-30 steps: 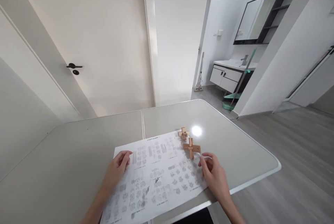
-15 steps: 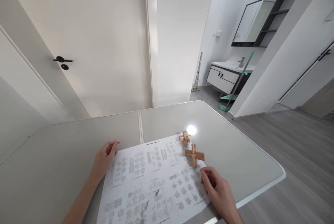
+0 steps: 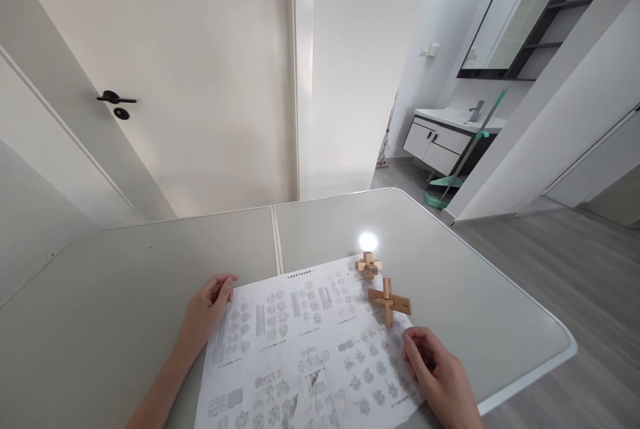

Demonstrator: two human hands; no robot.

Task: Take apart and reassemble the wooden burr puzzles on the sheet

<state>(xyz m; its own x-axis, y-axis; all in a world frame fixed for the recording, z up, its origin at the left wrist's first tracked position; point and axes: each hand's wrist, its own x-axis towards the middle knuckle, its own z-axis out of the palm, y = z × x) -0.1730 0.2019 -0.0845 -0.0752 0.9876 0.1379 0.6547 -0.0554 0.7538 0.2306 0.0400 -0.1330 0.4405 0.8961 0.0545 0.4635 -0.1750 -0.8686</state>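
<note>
A large printed instruction sheet [image 3: 300,335] with rows of small diagrams lies on the table before me. My left hand [image 3: 213,299] rests at its upper left corner, fingers curled in and nothing visible in them. By the sheet's right edge is my right hand [image 3: 435,365], loosely closed, its thumb and fingertips at the paper's border; no object shows inside it. Just beyond it stands a wooden cross-shaped interlocking puzzle [image 3: 389,302] with flat side arms. A smaller wooden burr puzzle [image 3: 369,265] sits behind, at the sheet's upper right corner.
The pale glossy table [image 3: 480,309] has a seam and a rounded right corner. A closed door [image 3: 210,82] rises beyond it. At the back right are a sink cabinet [image 3: 433,142], a mirror [image 3: 517,22] and a green dustpan [image 3: 437,199].
The view has shifted slightly, so the sheet, puzzles and both hands appear a little further right. Both hands keep their curled poses beside the sheet, and the puzzles stay in place.
</note>
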